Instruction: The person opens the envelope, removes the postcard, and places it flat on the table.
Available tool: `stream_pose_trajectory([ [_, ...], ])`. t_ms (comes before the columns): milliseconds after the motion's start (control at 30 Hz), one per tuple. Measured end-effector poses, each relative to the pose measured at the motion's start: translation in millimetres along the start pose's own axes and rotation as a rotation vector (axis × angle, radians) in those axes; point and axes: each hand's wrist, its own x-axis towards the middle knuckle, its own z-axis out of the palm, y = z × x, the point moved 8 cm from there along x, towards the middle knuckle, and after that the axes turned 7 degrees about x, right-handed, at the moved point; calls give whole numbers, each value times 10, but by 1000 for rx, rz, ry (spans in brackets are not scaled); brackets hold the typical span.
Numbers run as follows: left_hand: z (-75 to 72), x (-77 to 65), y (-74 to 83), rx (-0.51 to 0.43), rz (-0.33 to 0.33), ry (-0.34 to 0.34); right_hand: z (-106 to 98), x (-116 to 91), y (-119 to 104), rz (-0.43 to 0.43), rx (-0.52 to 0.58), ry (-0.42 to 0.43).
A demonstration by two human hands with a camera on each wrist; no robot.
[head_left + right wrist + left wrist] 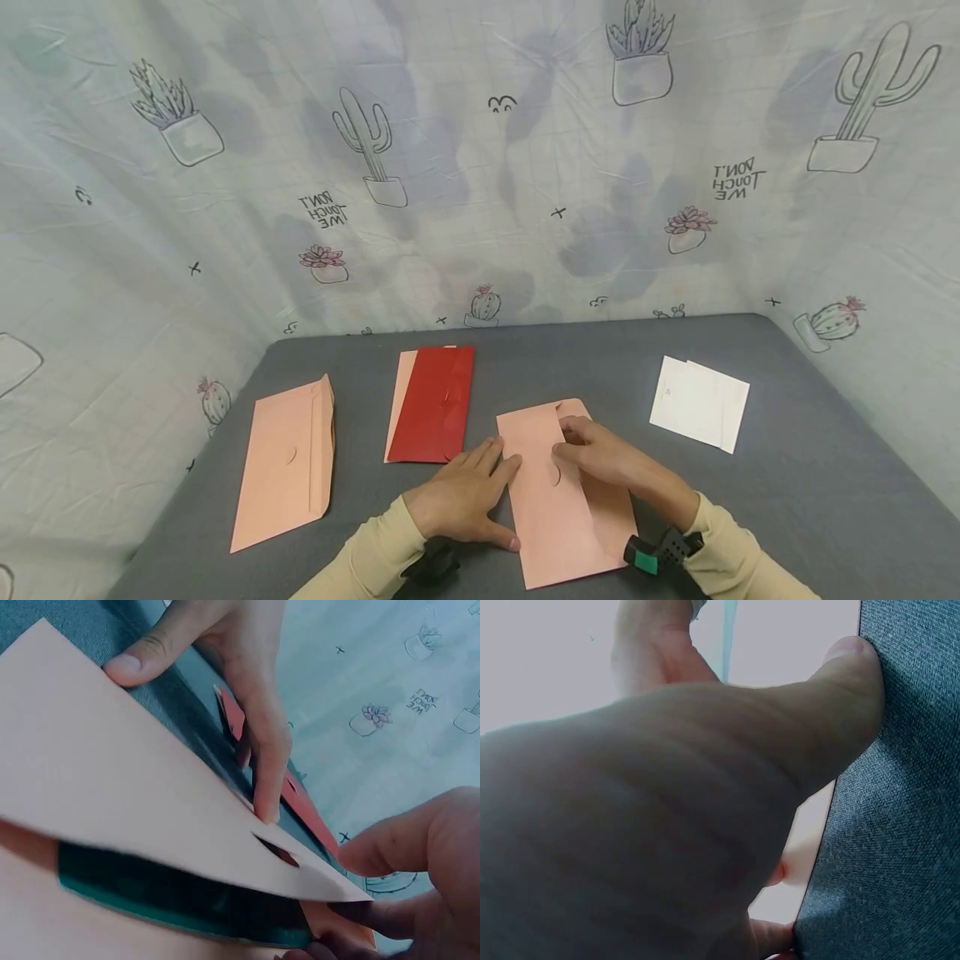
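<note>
A pink envelope [543, 500] lies in front of me on the table, its long flap [150, 787] with a curved slit lifted off the body. My left hand [468, 492] rests along its left edge, fingers and thumb spread and touching the paper. At the flap's upper right edge, my right hand [600, 454] pinches the paper between thumb and fingers. Beneath the raised flap, the right wrist view has a dark green strip [172, 892]; what it is I cannot tell. In the left wrist view, the left thumb [847, 697] lies at the envelope's edge.
On the left lies another pink envelope [277, 467]. A red envelope [435, 408] overlaps a pink one [398, 400] farther back. White envelopes or papers [697, 404] lie at the right. A cactus-print cloth [450, 167] hangs behind the grey table [570, 358].
</note>
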Motion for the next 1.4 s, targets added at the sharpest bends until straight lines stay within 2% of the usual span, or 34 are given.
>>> stream_pose_trajectory([
  [167,3,-2,-1,1,2,3,23,-10,-14,15,75,7],
  [467,22,-1,-7,-5,1,0,-60,-28,18,93,121,104],
  [700,16,-5,-4,2,4,4,-83,11,31,35,209,51],
  [867,17,-10,-4,-2,7,3,-77,32,73,40,249,23],
  [1100,25,-14,-3,-18,5,-2,-53,43,101,-2,196,-1],
  [1400,51,19,8,-124,8,28,-23,59,143,14,122,26],
])
